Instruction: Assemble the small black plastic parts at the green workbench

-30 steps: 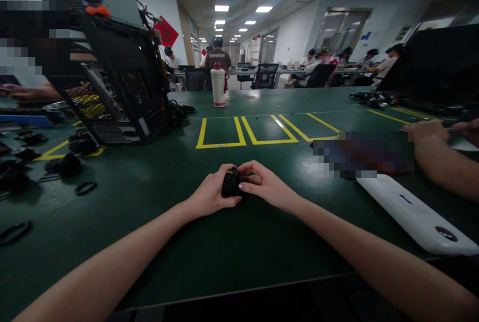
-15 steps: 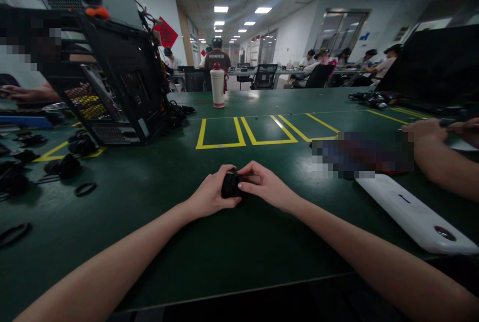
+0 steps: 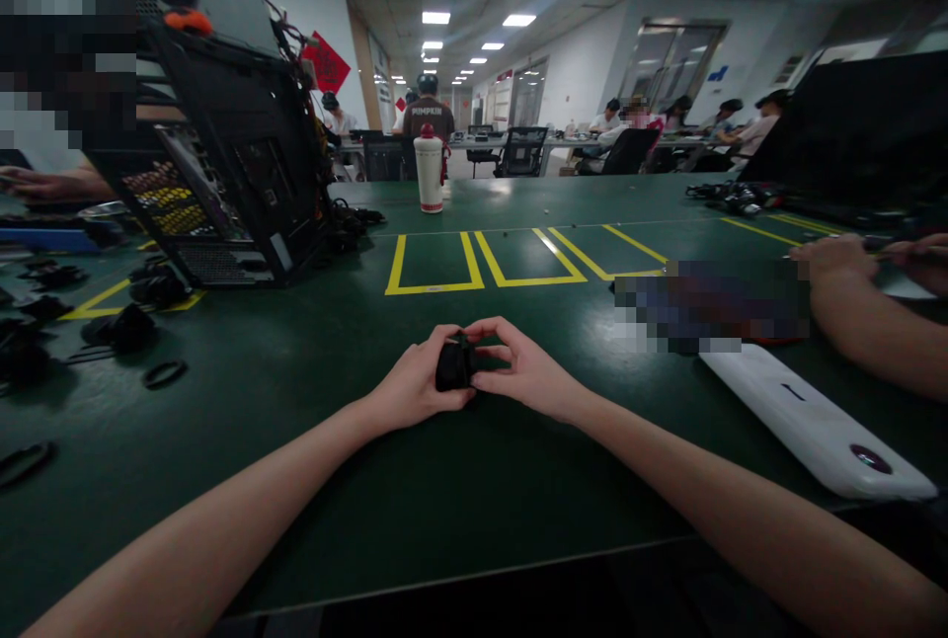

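- Only got the head feed here, so I'm using the white bottle (image 3: 430, 169) as my landmark for everything on the green desk (image 3: 444, 519).
- The black piece (image 3: 454, 366) is what's being handled: on the near side of the bottle, a touch to its right. Can't tell if it's on the desk or lifted slightly.
- Left grip (image 3: 411, 386) is closed around its left side, thumb low, fingers over the top. Looks like a solid hold to me.
- Right grip (image 3: 534, 371) is half curled with a gap between thumb and fingers, fingertips at the piece's right edge. I can't tell whether it's pinching anything.
- Step in hand, my read: two-handed fiddling with the piece, left bracing, right working its side. I'd say the next move calls for a firm left hold and careful right fingertips.
- Yellow tape boxes (image 3: 434, 289) sit between bottle and piece, running off right. Open computer case (image 3: 244, 194) is left of the bottle, black ring (image 3: 164, 374) left and nearer, white device (image 3: 815, 421) right and nearer.
- Readable text: "PUMPKIN" on the brown shirt (image 3: 428, 122) beyond the bottle. The bottle's own print, the device's dark mark and the red poster (image 3: 327, 63) left of the bottle I can't make out.
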Tool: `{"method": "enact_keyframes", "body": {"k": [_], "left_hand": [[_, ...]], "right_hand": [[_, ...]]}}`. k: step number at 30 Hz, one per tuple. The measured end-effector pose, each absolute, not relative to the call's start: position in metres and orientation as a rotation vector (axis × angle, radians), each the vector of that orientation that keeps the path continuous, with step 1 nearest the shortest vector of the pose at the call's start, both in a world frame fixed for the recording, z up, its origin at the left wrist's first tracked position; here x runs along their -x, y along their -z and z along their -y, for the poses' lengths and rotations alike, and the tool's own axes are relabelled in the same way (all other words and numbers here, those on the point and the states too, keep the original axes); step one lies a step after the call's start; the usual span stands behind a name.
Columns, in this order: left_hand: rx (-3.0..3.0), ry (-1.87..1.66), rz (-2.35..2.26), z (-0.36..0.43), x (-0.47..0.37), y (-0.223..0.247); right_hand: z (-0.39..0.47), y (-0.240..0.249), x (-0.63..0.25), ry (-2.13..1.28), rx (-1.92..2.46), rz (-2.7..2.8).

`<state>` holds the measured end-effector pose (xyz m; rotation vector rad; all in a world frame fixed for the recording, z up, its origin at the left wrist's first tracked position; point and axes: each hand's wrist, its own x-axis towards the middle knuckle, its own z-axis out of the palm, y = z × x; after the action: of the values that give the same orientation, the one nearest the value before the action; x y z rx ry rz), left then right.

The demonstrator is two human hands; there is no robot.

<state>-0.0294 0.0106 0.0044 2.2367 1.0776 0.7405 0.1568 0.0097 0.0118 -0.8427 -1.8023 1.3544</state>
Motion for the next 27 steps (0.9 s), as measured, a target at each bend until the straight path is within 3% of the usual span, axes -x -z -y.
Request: {"method": "enact_keyframes", "body": {"k": [27], "left_hand": [[-2.268, -0.708, -1.084, -0.0103, 0.0298, -0.0053]], "right_hand": [[-0.0138, -0.0123, -0.1558, -1.382, 0.897, 1.748]]}}
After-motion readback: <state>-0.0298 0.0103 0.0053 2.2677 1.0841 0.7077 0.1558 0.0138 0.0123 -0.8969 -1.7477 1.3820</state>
